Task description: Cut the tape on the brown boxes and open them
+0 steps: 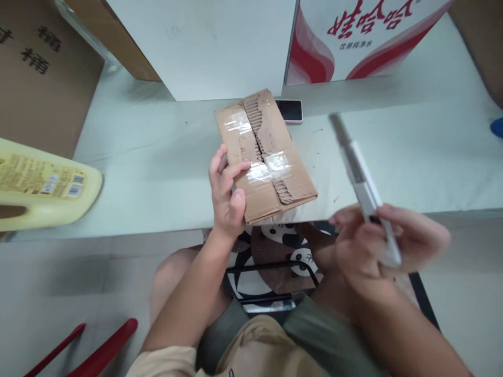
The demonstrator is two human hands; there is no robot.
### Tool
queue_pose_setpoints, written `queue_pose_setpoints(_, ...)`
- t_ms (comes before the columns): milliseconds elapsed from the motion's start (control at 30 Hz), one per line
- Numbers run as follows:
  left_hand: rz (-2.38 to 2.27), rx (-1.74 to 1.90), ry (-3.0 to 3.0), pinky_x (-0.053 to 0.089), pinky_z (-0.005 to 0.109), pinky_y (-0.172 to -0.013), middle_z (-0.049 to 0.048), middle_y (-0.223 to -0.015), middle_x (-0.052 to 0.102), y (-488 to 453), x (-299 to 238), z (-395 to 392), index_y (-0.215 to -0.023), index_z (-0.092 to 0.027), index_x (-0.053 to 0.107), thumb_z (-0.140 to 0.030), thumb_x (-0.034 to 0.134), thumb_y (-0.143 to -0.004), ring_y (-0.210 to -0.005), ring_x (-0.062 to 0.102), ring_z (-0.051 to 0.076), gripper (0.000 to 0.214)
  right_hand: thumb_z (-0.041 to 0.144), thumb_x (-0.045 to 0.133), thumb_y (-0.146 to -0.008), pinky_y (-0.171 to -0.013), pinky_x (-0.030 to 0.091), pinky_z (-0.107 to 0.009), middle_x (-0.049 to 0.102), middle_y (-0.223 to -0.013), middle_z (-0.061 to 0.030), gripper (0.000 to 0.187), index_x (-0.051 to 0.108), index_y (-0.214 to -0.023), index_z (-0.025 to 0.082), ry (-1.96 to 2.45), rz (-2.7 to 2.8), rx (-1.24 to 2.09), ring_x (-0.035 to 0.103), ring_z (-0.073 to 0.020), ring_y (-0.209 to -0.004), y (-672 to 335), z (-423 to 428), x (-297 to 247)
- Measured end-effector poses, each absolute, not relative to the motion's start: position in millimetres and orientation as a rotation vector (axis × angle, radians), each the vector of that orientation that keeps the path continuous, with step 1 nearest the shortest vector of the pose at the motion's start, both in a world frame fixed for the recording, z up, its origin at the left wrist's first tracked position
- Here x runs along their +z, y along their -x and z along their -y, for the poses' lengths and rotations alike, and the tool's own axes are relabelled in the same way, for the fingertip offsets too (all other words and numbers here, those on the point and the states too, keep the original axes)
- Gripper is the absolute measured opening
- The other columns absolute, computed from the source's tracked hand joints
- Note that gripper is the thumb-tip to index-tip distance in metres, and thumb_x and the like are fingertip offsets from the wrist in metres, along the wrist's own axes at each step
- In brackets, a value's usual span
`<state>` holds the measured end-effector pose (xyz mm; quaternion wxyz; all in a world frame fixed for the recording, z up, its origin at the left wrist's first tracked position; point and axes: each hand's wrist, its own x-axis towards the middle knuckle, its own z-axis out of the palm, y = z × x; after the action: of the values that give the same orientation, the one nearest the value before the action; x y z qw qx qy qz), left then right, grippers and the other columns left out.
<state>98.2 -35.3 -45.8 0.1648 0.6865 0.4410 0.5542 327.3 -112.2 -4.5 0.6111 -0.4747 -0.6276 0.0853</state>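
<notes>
- The box (267, 152), taped and torn along its seam, lies on the table (157, 173), its near end over the edge.
- The left hand (228, 193) clasps the box's near-left corner, thumb on top.
- The right hand (377, 246), right of the box and blurred, is closed around a cutter (356, 162) that points up and away.
- A phone (290, 110) lies just behind the box.
- A yellow jug (43, 191) lies far left of the box.

Brown cardboard box (264, 154) — yellow jug (43, 191) — red-white carton (353, 36).
</notes>
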Motion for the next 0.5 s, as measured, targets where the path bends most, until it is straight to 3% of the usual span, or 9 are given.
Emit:
queue_pose_setpoints(100, -1.215, 1.543, -1.894, 0.027, 0.059, -0.133, 0.0072, -0.16, 0.049, -86.4, -43.8, 28.4, -0.119, -0.027, 0.07, -0.072, 0.04, -0.098, -0.161, 0.029, 0.038, 0.058, 0.02, 0.058, -0.097, -0.071, 0.061, -0.036, 0.073, -0.09, -0.0027, 0.018, 0.064, -0.113, 0.027, 1.186, 1.563, 0.036, 0.074, -0.0206, -0.081, -325.2, 84.2, -12.8)
queue_pose_setpoints(300, -1.095, 1.471, -1.498, 0.029, 0.052, -0.133, 0.0, -0.166, 0.046, -51.3, -37.9, 18.0, -0.114, -0.031, 0.075, -0.063, 0.066, -0.086, -0.165, 0.022, 0.035, 0.043, 0.037, 0.055, -0.092, -0.095, 0.053, -0.06, 0.073, -0.112, -0.0167, 0.043, 0.065, -0.13, 0.018, 1.882, 1.748, 0.306, 0.067, -0.0375, -0.11, -324.2, 56.6, -38.0)
queue_pose_setpoints(400, -1.192, 1.479, -1.273, 0.028, 0.049, -0.134, 0.0014, -0.162, 0.052, -36.7, -38.6, 18.5, -0.114, -0.03, 0.077, -0.057, 0.072, -0.082, -0.163, 0.028, 0.035, 0.043, 0.042, 0.055, -0.093, -0.105, 0.044, -0.071, 0.067, -0.136, -0.0207, 0.052, 0.063, -0.139, 0.02, 2.071, 1.809, 0.355, 0.054, -0.0472, -0.136, -320.2, 57.8, -46.1)
queue_pose_setpoints(500, -1.165, 1.463, -1.122, 0.033, 0.051, -0.131, 0.0038, -0.158, 0.057, -26.6, -43.4, 21.3, -0.124, -0.032, 0.074, -0.071, 0.073, -0.078, -0.158, 0.039, 0.036, 0.061, 0.042, 0.057, -0.092, -0.111, 0.034, -0.08, 0.051, -0.159, -0.0207, 0.053, 0.065, -0.14, 0.022, 2.05, 1.848, 0.294, 0.034, -0.053, -0.154, -315.1, 60.4, -50.8)
